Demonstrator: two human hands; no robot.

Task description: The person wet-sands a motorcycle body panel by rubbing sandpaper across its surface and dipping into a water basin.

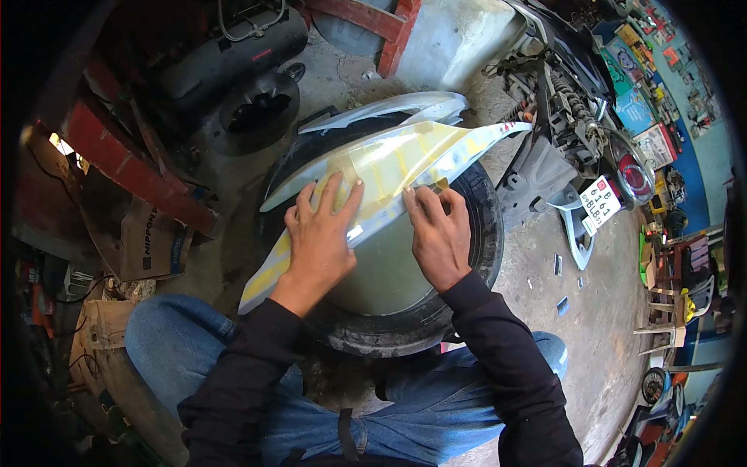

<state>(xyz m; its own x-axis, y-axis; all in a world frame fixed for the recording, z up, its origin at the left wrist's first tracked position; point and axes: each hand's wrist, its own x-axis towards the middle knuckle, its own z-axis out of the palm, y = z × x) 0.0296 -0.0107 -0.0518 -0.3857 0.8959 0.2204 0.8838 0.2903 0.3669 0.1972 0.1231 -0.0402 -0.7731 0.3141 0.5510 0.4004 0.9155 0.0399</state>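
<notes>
Right hand [441,237] curled at edge of yellow-white panel [393,159]; fingertips partly hidden, can't tell grip. Left hand [320,237] spread flat, gripping nothing. Tire [487,226] half-covered below. Open floor [603,327] rightward.

A grey concrete floor [615,311] spreads through the room, brighter on the right. At the far side stands 1 whitish wall [459,39], and a blue wall [695,191] runs along the right, near wooden furniture [675,336]. A red frame [128,167] stands left.
</notes>
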